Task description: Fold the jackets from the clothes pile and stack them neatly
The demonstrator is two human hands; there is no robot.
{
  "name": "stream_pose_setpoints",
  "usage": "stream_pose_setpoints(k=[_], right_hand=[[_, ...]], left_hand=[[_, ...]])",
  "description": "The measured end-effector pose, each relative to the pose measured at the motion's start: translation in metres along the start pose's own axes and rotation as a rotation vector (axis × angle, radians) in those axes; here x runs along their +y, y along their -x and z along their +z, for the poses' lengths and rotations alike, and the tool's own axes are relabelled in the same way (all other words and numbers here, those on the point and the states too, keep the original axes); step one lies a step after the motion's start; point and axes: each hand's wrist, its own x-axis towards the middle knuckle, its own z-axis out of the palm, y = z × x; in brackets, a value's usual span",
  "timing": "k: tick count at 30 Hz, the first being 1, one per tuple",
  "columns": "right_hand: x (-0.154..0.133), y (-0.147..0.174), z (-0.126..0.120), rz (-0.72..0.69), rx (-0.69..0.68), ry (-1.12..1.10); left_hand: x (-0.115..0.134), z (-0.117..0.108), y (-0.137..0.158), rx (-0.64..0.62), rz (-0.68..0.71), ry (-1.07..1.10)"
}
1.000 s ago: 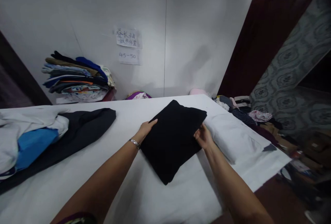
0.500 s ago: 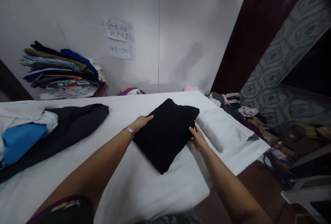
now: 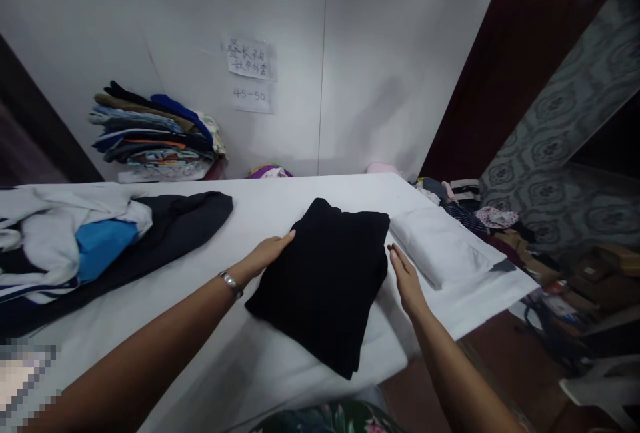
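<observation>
A folded black garment [image 3: 325, 279] lies at an angle on the white-covered table, its lower corner near the table's front edge. My left hand [image 3: 267, 256], with a silver bracelet at the wrist, rests along the garment's left edge. Its fingers are stretched out and partly hidden, and the fingertips touch the cloth. On the other side, my right hand [image 3: 407, 279] is held just off the right edge, fingers extended and a small gap showing between them and the cloth. A folded white garment [image 3: 440, 246] lies beyond my right hand.
Loose white, blue and dark clothes [image 3: 110, 239] cover the table's left side. A tall stack of folded clothes [image 3: 155, 133] stands behind, by the wall. Handwritten paper signs [image 3: 253, 76] hang there. More clothes [image 3: 465, 213] and cardboard boxes [image 3: 600, 269] are at the right; a white chair [image 3: 600, 386] stands below.
The black garment has come nearer to me and spread slightly wider. My right hand has moved off its edge, while my left has shifted a little left and down. The view has turned left.
</observation>
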Motion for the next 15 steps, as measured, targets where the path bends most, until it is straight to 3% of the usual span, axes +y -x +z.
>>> stream_pose_setpoints(k=[5, 8, 11, 15], right_hand=[[-0.032, -0.003, 0.027, -0.116, -0.173, -0.024], [-0.037, -0.014, 0.041, -0.152, -0.192, -0.063], [-0.028, -0.023, 0.043, -0.238, -0.138, -0.048], [0.002, -0.031, 0.035, -0.282, -0.052, 0.249]], left_hand=[[0.024, 0.016, -0.028, 0.046, -0.037, -0.055], [0.025, 0.024, -0.036, 0.090, -0.033, -0.033], [0.021, 0.024, -0.038, 0.131, -0.007, -0.018], [0.012, 0.025, -0.046, 0.137, -0.056, -0.062]])
